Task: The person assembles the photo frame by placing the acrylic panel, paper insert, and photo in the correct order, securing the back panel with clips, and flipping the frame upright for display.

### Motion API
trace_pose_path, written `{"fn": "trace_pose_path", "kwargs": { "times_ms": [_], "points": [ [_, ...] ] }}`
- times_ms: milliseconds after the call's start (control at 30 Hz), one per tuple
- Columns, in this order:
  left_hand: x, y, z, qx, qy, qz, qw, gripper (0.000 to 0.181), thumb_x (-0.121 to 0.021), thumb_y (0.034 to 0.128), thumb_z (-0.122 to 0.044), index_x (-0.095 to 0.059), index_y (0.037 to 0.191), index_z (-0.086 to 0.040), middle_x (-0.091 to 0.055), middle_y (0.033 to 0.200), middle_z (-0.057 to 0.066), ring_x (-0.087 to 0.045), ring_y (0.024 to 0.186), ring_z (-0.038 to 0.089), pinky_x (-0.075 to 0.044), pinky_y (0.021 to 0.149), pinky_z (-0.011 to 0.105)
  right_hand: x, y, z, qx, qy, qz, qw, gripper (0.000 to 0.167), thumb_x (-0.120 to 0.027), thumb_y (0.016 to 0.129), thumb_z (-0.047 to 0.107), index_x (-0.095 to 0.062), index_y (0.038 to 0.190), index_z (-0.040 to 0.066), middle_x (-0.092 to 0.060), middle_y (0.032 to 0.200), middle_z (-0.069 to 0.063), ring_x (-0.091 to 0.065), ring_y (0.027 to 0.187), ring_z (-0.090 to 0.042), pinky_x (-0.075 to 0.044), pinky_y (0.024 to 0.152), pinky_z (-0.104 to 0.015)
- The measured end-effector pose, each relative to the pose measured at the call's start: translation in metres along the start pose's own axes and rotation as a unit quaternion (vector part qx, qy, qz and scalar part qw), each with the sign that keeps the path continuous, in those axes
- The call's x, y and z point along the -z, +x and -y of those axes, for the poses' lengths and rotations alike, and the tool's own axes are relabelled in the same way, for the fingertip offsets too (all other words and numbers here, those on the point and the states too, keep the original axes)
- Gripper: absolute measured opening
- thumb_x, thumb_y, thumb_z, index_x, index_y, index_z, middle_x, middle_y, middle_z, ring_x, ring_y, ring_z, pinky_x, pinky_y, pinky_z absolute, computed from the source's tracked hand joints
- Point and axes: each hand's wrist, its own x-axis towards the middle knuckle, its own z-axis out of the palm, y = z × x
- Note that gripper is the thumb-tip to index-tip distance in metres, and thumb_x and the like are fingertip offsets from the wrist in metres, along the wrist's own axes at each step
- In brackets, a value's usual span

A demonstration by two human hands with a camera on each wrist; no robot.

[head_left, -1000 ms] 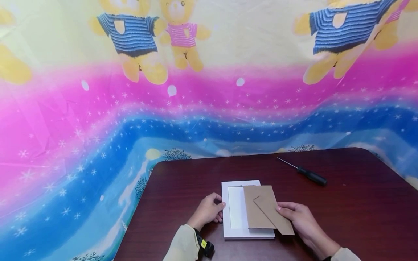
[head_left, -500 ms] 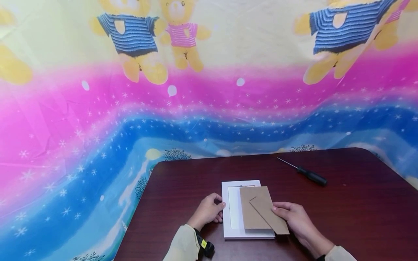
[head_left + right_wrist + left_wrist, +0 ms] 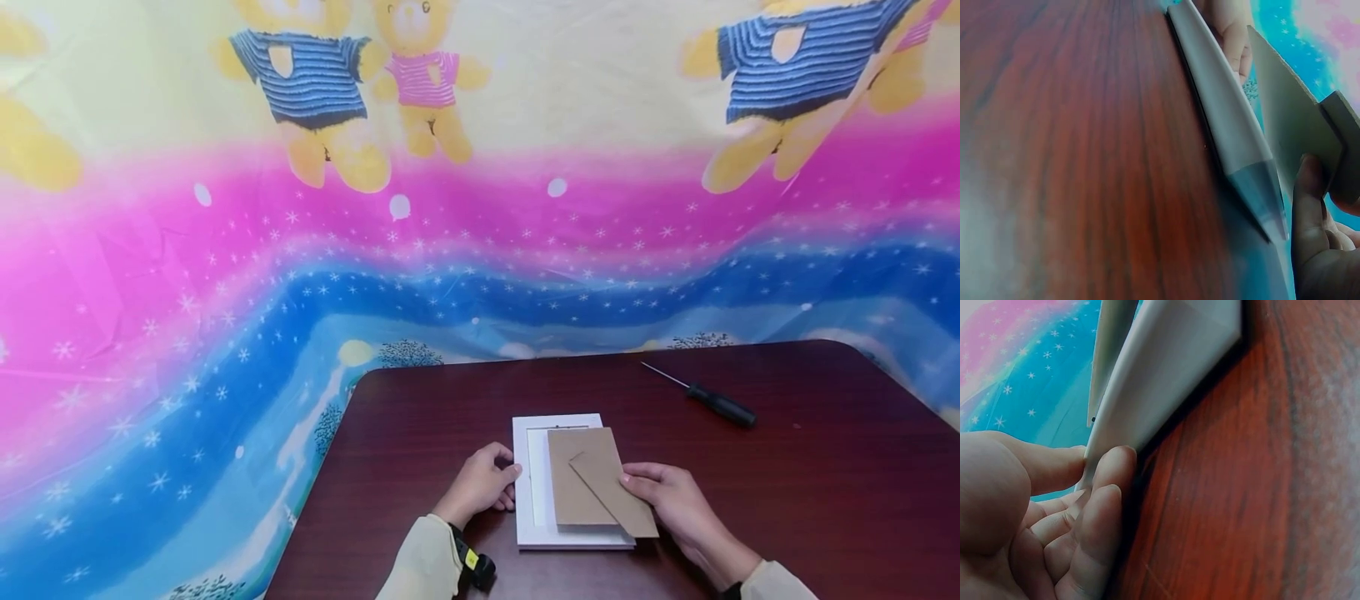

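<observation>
the frame (image 3: 536, 535) lies on the desk (image 3: 420, 417), left grip (image 3: 482, 479) at its left edge. the backing board (image 3: 573, 493) is above its right part, right grip (image 3: 678, 504) at the board's right edge. the screwdriver (image 3: 720, 405) lies behind, farther right; a cloth (image 3: 480, 217) hangs behind the desk.

Wrist views dim, perhaps slightly blurry
</observation>
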Motion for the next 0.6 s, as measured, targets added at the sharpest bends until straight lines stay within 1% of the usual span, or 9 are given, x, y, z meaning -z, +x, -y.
{"fn": "trace_pose_path", "kwargs": {
  "times_ms": [167, 400, 600],
  "points": [
    [0.0, 0.0, 0.0, 0.003, 0.005, 0.0, 1.0, 0.02, -0.063, 0.0961, -0.015, -0.055, 0.109, -0.002, -0.061, 0.06, 0.008, -0.06, 0.046, 0.018, -0.052, 0.044, 0.031, -0.005, 0.002, 0.002, 0.005, -0.009, -0.003, 0.9999, 0.041, -0.069, 0.09, 0.014, -0.06, 0.12, -0.012, -0.07, 0.098, -0.014, -0.066, 0.082, -0.02, -0.055, 0.068, -0.03],
    [0.0, 0.0, 0.001, 0.009, 0.014, -0.003, 0.9999, 0.022, -0.064, 0.0962, -0.018, -0.056, 0.11, -0.003, -0.062, 0.061, 0.008, -0.061, 0.047, 0.019, -0.052, 0.045, 0.031, -0.01, 0.006, 0.001, -0.001, -0.018, -0.002, 0.9998, 0.039, -0.067, 0.091, 0.013, -0.06, 0.12, -0.012, -0.07, 0.097, -0.014, -0.067, 0.081, -0.02, -0.055, 0.067, -0.03],
    [0.0, 0.001, 0.001, 0.011, 0.016, -0.004, 0.9998, 0.022, -0.064, 0.0961, -0.018, -0.056, 0.11, -0.003, -0.062, 0.061, 0.008, -0.061, 0.048, 0.019, -0.052, 0.045, 0.031, -0.013, 0.008, -0.001, 0.005, -0.015, 0.003, 0.9999, 0.039, -0.068, 0.091, 0.012, -0.06, 0.12, -0.013, -0.07, 0.096, -0.015, -0.066, 0.081, -0.02, -0.055, 0.067, -0.03]
  ]
}}
